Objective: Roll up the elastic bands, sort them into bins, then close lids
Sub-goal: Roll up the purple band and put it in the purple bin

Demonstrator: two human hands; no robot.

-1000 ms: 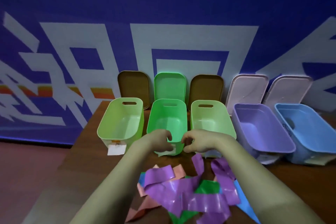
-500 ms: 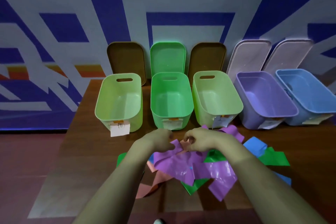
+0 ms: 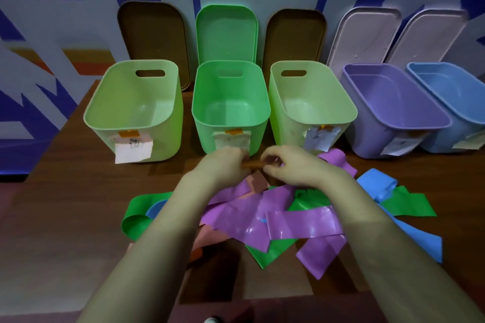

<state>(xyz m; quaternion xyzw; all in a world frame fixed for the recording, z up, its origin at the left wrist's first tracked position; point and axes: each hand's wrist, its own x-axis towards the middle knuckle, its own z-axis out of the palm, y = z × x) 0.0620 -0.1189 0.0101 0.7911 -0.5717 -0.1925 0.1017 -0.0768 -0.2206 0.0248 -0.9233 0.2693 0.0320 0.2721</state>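
Both pinching: left hand (image 3: 224,162) and right hand (image 3: 287,166) hold a half-rolled pink band (image 3: 253,164) between them. Likely light, limp, stretchy; grip roll ends.

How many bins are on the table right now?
5, in one row: left pale green bin, bright green bin, right pale green bin, purple bin, blue bin at far right. None appears hidden.
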